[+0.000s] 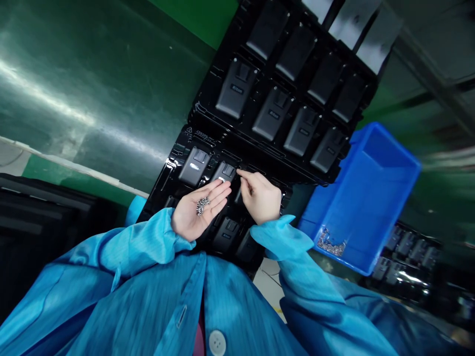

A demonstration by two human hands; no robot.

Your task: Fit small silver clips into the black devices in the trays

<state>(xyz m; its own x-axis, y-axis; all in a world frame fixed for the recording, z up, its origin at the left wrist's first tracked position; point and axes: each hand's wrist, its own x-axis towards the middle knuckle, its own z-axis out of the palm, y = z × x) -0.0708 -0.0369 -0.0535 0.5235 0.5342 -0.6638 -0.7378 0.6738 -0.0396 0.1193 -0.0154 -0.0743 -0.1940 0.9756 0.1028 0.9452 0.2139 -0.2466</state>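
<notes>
My left hand (200,208) is turned palm up, fingers together and stretched out, holding a small heap of tiny metal screws (202,205). Its fingertips cover the lower part of a black device case (224,170). With thumb and index finger pinched, my right hand (260,195) is at that case's upper right corner; whatever is in the pinch is too small to make out. Another black case (193,167) with light lettering lies to the left in the same black moulded tray (158,198). More cases lie below and partly behind my hands.
Beyond, a second black tray (208,106) holds rows of similar cases. To the right stands a blue bin (356,198) with loose screws (331,244) in its near corner. A green worktop (104,64) stretches left, and dark stacked trays (48,227) stand at the lower left.
</notes>
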